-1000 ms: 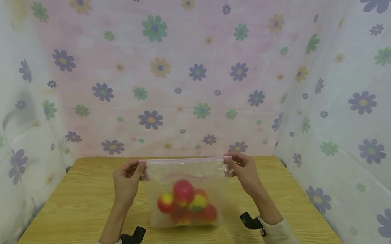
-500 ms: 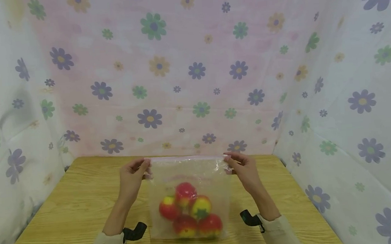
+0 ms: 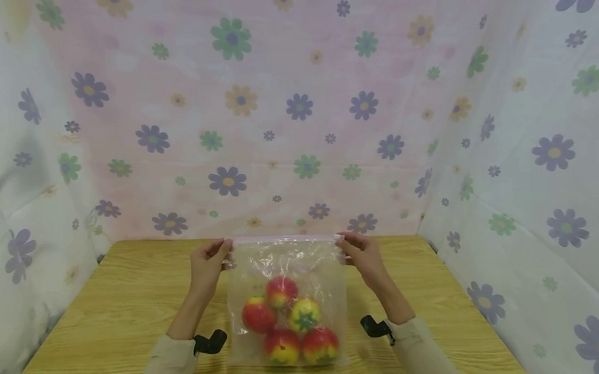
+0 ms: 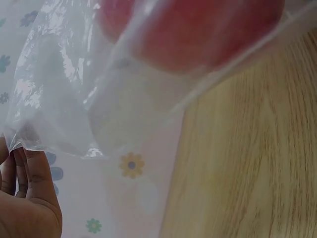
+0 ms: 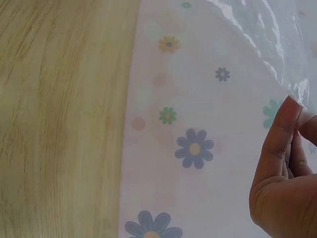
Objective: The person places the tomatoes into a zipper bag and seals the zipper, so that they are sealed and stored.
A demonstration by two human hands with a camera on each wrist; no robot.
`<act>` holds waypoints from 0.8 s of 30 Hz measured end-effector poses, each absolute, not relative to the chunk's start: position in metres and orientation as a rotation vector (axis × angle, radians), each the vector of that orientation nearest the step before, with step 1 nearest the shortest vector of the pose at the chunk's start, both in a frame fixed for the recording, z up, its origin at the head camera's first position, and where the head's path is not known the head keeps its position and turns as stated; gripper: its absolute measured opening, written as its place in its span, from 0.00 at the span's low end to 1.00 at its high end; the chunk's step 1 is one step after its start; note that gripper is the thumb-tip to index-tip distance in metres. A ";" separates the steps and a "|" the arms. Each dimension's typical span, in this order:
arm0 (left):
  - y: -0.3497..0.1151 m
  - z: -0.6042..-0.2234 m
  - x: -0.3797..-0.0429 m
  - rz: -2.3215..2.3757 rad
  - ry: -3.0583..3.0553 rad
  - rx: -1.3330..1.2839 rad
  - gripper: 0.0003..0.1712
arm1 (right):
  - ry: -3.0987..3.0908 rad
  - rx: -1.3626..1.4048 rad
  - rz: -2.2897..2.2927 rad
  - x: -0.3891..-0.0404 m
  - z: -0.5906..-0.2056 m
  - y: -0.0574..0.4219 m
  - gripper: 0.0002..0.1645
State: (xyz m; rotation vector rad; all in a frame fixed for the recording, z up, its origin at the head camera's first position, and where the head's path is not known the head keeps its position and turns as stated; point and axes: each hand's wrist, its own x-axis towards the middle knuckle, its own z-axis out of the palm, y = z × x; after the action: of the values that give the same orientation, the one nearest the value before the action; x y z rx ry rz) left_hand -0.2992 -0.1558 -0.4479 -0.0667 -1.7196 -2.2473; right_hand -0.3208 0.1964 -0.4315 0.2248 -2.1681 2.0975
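Note:
A clear plastic zip bag [image 3: 318, 274] hangs spread out between my two hands, its pinkish top strip level. Several red and yellow round fruits [image 3: 320, 344] with green star-shaped ends sit in its lower part; their exact kind is hard to tell. My left hand [image 3: 207, 267] pinches the bag's top left corner, and my right hand [image 3: 363, 257] pinches the top right corner. In the left wrist view the creased bag [image 4: 54, 94] runs up from the left hand [image 4: 32, 198]. The right wrist view has the right hand [image 5: 285, 173] pinching the film's corner.
A wood-grain table [image 3: 129, 320] lies below the bag. Flower-printed cloth [image 3: 270, 94] stands behind it and along both sides. A black wrist mount [image 3: 210, 342] sits on the left forearm, and another black mount [image 3: 376, 326] on the right.
Both hands keep their pinch on the bag's corners. The left hand has moved slightly right, the right hand slightly left. The fruits have spread apart and show more clearly through the film.

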 end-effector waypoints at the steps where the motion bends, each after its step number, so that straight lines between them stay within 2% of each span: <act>1: -0.156 -0.450 -0.301 -2.254 -1.721 -0.061 0.08 | -2.167 0.216 2.097 -0.322 -0.433 0.196 0.19; 14: -0.163 -0.467 -0.326 -2.251 -1.940 -0.031 0.23 | -2.256 0.161 2.038 -0.347 -0.448 0.198 0.20; 24: -0.167 -0.476 -0.339 -2.312 -2.003 -0.059 0.24 | -2.370 0.210 2.071 -0.362 -0.457 0.206 0.19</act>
State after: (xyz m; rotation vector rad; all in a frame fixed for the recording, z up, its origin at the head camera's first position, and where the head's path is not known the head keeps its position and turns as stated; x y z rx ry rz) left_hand -0.3393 -0.1671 -0.4764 -0.0594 -2.0026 -2.3124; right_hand -0.3616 0.2057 -0.4572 0.2104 -2.3701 2.0708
